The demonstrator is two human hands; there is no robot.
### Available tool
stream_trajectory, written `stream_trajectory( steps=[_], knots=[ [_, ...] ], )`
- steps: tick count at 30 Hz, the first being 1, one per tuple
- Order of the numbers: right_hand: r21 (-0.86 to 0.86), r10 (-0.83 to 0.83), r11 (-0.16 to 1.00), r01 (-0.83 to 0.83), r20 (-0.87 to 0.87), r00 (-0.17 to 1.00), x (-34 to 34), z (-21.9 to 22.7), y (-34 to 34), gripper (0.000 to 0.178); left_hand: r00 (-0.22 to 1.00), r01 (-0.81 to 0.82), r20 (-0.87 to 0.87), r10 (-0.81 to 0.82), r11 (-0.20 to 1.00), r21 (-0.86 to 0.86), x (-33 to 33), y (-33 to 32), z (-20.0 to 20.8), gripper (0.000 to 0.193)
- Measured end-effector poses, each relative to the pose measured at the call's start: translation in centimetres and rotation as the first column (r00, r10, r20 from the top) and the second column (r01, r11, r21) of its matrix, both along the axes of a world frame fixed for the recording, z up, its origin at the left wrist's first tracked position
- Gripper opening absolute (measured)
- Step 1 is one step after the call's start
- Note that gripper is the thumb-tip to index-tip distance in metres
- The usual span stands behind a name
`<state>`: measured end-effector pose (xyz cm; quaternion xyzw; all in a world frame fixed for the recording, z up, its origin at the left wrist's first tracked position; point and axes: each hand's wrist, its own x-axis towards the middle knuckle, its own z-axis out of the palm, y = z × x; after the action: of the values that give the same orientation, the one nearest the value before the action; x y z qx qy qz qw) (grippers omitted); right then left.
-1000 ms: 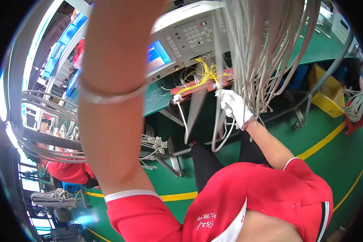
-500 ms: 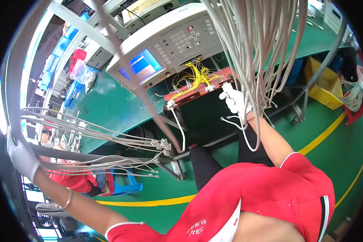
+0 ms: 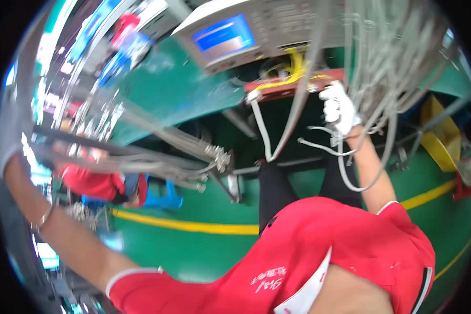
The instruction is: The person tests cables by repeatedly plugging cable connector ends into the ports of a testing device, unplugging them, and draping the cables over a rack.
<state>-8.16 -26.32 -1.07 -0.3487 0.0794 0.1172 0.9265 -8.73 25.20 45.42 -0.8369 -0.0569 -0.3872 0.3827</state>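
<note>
My right hand (image 3: 340, 111), in a white glove, is at the right end of a red test fixture (image 3: 285, 90). Its fingers are curled closed around the end of a grey cable; the plug itself is mostly hidden by the glove. Loose grey cable ends (image 3: 319, 145) dangle just below that hand. Another grey cable (image 3: 261, 128) is plugged in at the fixture's left end and loops down. At the far left my gloved left hand (image 3: 9, 138) is smeared by motion, its fingers unclear. Close to it, a bundle of grey cables (image 3: 178, 138) reaches rightward, ending in clear plugs (image 3: 220, 158).
A tester with a blue screen (image 3: 224, 36) stands on the green table (image 3: 188, 86). Yellow wires (image 3: 296, 65) run from it to the fixture. Many grey cables (image 3: 397, 57) hang at the right, near a yellow bin (image 3: 438, 138). A person in red (image 3: 91, 180) sits at the left by a blue stool (image 3: 165, 196).
The view has shifted, so the tester sits higher and further right. My left hand has moved up and outward to the left. My right hand stays at the fixture's right end.
</note>
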Motion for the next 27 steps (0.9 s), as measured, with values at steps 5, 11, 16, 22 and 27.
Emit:
stream_trajectory(
  steps=[5,11,16,22,27],
  knots=[
    [0.579,0.086,0.812,-0.073,0.005,0.996,-2.6,-3.0,3.7,0.049,0.987,0.16,-0.004,-0.16,0.986,-0.045,-1.0,-3.7,-2.3,0.027],
    [-0.605,0.519,0.712,-0.356,0.113,0.847,-1.2,-3.3,15.8,0.07,0.926,0.358,-0.058,-0.372,0.918,-0.169,-6.9,-5.5,-5.8,0.025],
    [-0.843,0.455,0.515,0.155,0.422,0.784,1.5,-0.5,21.5,0.057,0.738,0.465,-0.243,-0.63,0.735,-0.493,-10.4,-10.7,-13.5,0.023],
    [-0.63,0.392,0.681,-0.373,-0.118,0.913,0.8,-5.3,18.3,0.021,0.691,-0.176,-0.315,-0.651,0.272,-0.946,-8.8,-11.7,-37.9,0.022],
    [-0.775,0.259,0.574,-0.265,-0.135,0.956,0.0,-11.2,13.6,0.019,0.737,-0.629,-0.097,-0.669,-0.627,-0.459,-10.9,-13.6,-55.0,0.018]
  ],
)
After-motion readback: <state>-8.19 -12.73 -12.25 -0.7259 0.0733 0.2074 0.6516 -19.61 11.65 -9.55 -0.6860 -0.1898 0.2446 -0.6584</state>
